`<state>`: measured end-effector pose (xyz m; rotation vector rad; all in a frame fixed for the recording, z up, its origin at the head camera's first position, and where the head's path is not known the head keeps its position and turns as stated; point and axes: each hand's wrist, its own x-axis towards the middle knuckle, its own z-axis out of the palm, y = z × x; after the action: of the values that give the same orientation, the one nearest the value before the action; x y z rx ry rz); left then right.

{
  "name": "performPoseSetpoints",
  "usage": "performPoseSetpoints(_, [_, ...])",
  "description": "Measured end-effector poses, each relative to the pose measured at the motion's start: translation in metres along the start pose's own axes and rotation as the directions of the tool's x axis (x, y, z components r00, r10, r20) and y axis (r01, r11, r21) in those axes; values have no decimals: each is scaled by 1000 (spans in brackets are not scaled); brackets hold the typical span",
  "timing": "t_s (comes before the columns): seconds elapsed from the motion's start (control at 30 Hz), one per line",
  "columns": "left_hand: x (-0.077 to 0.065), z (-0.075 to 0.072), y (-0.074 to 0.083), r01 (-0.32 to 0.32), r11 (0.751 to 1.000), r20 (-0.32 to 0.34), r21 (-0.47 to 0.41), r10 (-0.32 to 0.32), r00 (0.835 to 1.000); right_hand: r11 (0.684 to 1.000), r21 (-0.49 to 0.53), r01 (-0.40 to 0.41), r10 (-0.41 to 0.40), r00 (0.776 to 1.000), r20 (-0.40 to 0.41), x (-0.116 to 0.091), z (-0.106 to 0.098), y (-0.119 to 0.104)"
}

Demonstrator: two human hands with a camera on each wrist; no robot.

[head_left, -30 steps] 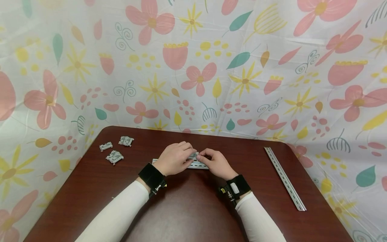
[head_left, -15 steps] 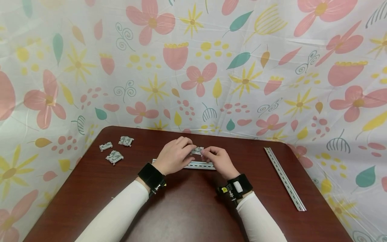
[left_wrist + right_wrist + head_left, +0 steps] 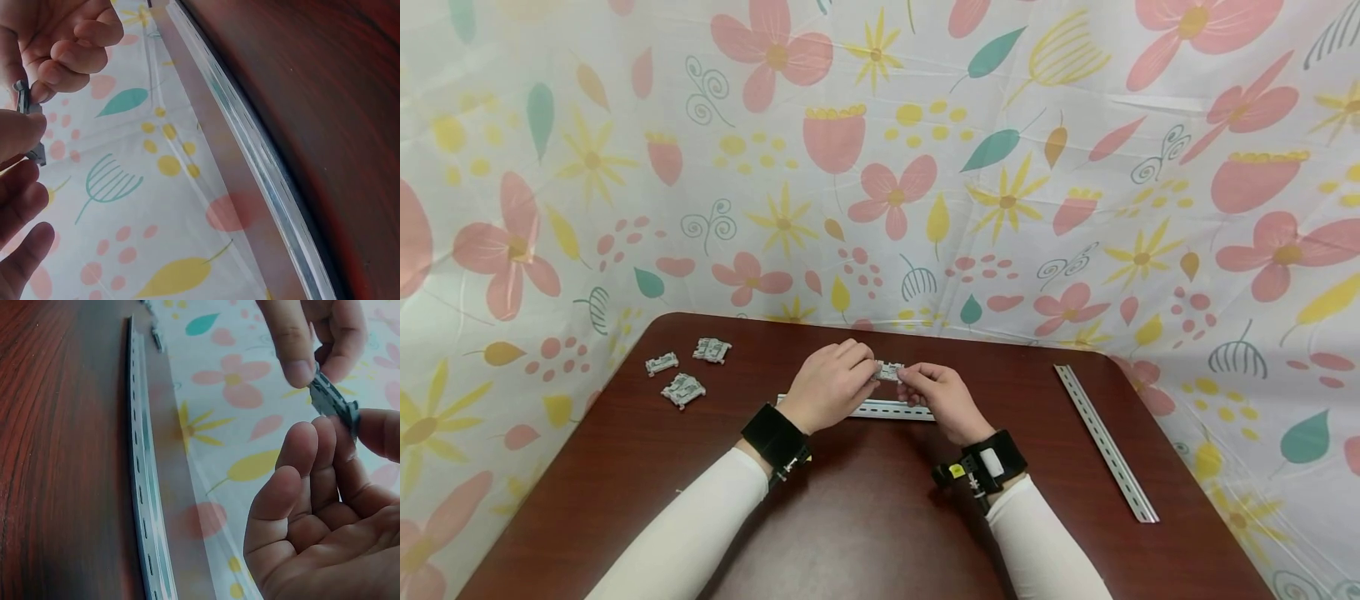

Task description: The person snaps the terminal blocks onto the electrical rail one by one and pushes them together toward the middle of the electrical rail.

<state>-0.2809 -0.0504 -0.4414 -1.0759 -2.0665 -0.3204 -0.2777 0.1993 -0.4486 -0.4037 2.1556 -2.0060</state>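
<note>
A small grey terminal block (image 3: 890, 371) is held up between both hands, a little above and behind a slotted metal DIN rail (image 3: 891, 410). My left hand (image 3: 831, 386) pinches its left end between thumb and fingers. At its other end, my right hand (image 3: 943, 400) pinches it too. The right wrist view shows the block (image 3: 331, 400) tilted, with fingertips at both ends. In the left wrist view the block (image 3: 39, 155) is partly covered by fingers. My left hand hides part of the near rail, which lies on the table below.
Terminal blocks lie at the table's back left: a single one (image 3: 662, 362) and two clusters, one nearer (image 3: 684, 390) and one farther (image 3: 711, 350). A second slotted rail (image 3: 1105, 442) lies slanted on the right. A flowered cloth (image 3: 895, 200) hangs behind the brown table (image 3: 880, 517).
Both hands have lifted the terminal block up and away from the near rail, uncovering more of the rail. Over the last half second they have barely moved.
</note>
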Motion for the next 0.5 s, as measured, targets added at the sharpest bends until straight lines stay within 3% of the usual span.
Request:
performPoseSetpoints(0.23, [1,-2,1,35,999,17,-27,-35,999,1000,-6,25,-26,999,-24,0,3,0])
performPoseSetpoints(0.5, [2,-5,0,74,994,-15,-78,-75,997,994,5,105,-105,993,-56,-2,6,-2])
